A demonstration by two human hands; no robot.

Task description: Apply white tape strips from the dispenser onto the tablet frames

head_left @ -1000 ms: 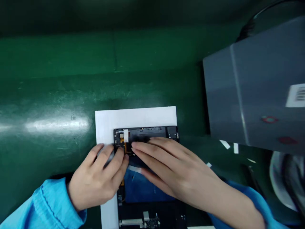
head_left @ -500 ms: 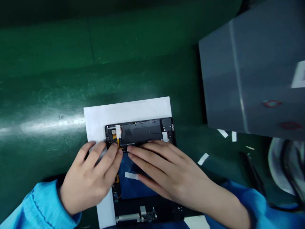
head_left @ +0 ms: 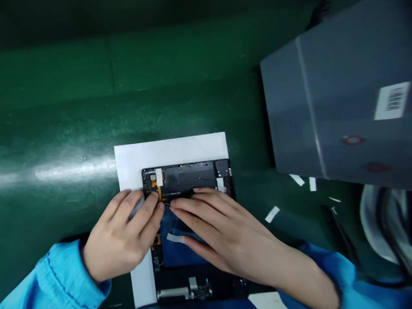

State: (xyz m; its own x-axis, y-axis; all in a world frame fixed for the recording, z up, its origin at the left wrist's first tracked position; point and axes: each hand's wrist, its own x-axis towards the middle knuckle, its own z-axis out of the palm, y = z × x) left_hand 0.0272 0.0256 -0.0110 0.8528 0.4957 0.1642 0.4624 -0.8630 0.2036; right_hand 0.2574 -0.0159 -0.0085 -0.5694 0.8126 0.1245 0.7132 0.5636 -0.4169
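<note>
An opened tablet [head_left: 186, 178] shows its black inner parts and an orange ribbon cable [head_left: 159, 193]. A thin wire [head_left: 167, 204] spans the small gap between my fingertips at the tablet's near edge. My left hand [head_left: 125, 231] is closed at the left end of that wire, its fingertips over the tablet's left part. My right hand [head_left: 225, 231] has index and middle fingers pressed together at the wire's other end. A white tape strip [head_left: 175, 238] sticks out from my right thumb tip, above a blue film-covered panel [head_left: 180, 255]. Finger undersides are hidden.
White sheet [head_left: 170, 148] lies beneath the tablet. Nearer me is a circuit board [head_left: 201, 289]. On the green mat, loose tape strips [head_left: 272, 214] lie at right, beside dark tweezer-like tools [head_left: 341, 236]. A large grey box [head_left: 322, 103] with a barcode label stands at upper right.
The view has shifted slightly, so the grey box sits further left. The wire between my fingertips shows more clearly, and the tape strip at my right thumb has tilted. My hands have barely moved.
</note>
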